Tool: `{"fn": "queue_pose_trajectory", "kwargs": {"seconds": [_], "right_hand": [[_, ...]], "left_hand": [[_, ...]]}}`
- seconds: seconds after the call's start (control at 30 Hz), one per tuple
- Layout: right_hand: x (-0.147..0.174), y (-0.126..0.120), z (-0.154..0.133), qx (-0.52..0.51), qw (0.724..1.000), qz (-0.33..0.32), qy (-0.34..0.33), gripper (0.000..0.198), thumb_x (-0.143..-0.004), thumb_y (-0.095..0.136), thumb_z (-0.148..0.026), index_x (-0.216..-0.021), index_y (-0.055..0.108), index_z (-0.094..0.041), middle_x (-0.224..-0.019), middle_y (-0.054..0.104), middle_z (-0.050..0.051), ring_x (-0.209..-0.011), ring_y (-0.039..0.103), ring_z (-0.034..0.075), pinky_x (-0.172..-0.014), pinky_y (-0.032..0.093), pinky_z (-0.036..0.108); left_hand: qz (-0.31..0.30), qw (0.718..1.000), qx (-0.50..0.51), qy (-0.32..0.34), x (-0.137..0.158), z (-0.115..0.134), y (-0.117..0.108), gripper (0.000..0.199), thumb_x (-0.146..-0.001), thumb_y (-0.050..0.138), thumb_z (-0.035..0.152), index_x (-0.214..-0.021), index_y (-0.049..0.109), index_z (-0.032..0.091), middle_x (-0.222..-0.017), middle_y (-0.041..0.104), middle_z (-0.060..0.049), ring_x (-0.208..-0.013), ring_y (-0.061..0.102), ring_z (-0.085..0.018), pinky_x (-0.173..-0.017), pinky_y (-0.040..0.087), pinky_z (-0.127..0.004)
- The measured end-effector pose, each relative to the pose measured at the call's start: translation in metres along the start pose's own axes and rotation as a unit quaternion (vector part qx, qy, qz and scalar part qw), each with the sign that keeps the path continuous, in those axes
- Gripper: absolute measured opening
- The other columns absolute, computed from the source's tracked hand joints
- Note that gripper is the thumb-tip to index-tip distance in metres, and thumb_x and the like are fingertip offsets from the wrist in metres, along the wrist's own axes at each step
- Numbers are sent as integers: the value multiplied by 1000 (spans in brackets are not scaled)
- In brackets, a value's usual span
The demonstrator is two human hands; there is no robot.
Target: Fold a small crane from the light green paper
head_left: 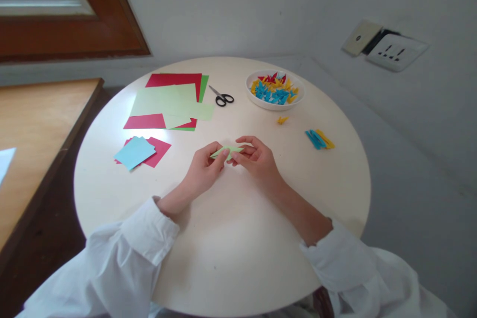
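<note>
A small piece of folded light green paper (231, 150) is held between my two hands above the middle of the round white table (238, 238). My left hand (207, 165) pinches its left part, with the thumb on top. On its right part, my right hand (258, 160) grips with thumb and fingers, the index finger raised and curved above it. Beyond my right hand lies a small yellow folded paper figure (282, 120). Square sheets of light blue paper (135, 153) rest on red squares (159, 151) to the left of my left hand.
Larger light green sheets (160, 99) overlap red and green sheets at the back left. Black-handled scissors (222, 97) lie beside them. A white dish (276, 106) holds many red, yellow and blue paper figures. Blue and yellow folded strips (316, 139) lie at the right.
</note>
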State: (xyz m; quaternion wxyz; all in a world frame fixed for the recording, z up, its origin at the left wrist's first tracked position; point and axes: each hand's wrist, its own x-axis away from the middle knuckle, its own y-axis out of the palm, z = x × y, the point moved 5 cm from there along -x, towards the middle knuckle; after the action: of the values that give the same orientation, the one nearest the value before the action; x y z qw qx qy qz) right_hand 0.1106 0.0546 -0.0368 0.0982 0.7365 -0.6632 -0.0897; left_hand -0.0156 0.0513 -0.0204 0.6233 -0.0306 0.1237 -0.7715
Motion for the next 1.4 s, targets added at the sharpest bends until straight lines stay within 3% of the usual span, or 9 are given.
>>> {"fn": "queue_pose_trajectory", "kwargs": {"seconds": [0.17, 0.33, 0.53, 0.7, 0.83, 1.1, 1.4], "right_hand": [[2, 5, 3, -19, 999, -20, 35, 46, -62, 70, -55, -81, 47, -20, -49, 56, -9, -41, 48, 7, -42, 36, 20], [4, 11, 6, 30, 997, -58, 50, 47, -66, 63, -62, -65, 44, -19, -42, 46, -9, -38, 37, 5, -39, 26, 20], [4, 13, 2, 52, 996, -68, 28, 50, -69, 61, -61, -50, 43, -18, -42, 43, -6, -41, 37, 5, -42, 28, 23], [4, 10, -2, 69, 997, -43, 8, 49, -66, 63, -60, -51, 40, -19, -43, 45, -6, -41, 38, 6, -42, 29, 23], [5, 9, -5, 82, 996, -39, -2, 48, -68, 62, -58, -51, 40, -19, -43, 45, -6, -40, 39, 6, -41, 29, 23], [5, 6, -4, 38, 998, -44, 24, 43, -67, 67, -50, -49, 45, -18, -43, 46, -6, -39, 38, 5, -41, 28, 22], [6, 5, -2, -8, 997, -64, 44, 35, -70, 66, -42, -51, 49, -17, -44, 49, -5, -39, 38, 6, -42, 26, 23]], "left_hand": [[-8, 1000, 19, -20, 1, 1, 1, 33, -82, 54, 43, -62, 44, 18, -53, 43, 5, -47, 38, -8, -43, 29, -21], [-33, 997, 59, -29, 2, 1, 5, 37, -81, 54, 47, -62, 44, 17, -53, 43, 5, -47, 38, -7, -45, 30, -20], [-45, 993, 93, -50, 2, -3, 9, 37, -82, 54, 46, -62, 45, 16, -53, 46, 5, -47, 39, -6, -45, 30, -19], [-59, 990, 105, -68, 2, -7, 11, 36, -84, 54, 41, -60, 43, 17, -48, 42, 6, -44, 36, -5, -44, 28, -18], [-85, 981, 152, -84, 3, -8, 12, 36, -85, 54, 42, -61, 43, 17, -46, 45, 6, -44, 41, -6, -47, 33, -19], [-172, 950, 242, -93, 4, -3, 13, 34, -83, 58, 44, -67, 48, 16, -53, 52, 4, -49, 49, -7, -53, 40, -22], [-213, 924, 300, -107, 5, -2, 15, 30, -79, 64, 42, -74, 53, 14, -59, 59, 1, -61, 61, -13, -58, 48, -25]]}}
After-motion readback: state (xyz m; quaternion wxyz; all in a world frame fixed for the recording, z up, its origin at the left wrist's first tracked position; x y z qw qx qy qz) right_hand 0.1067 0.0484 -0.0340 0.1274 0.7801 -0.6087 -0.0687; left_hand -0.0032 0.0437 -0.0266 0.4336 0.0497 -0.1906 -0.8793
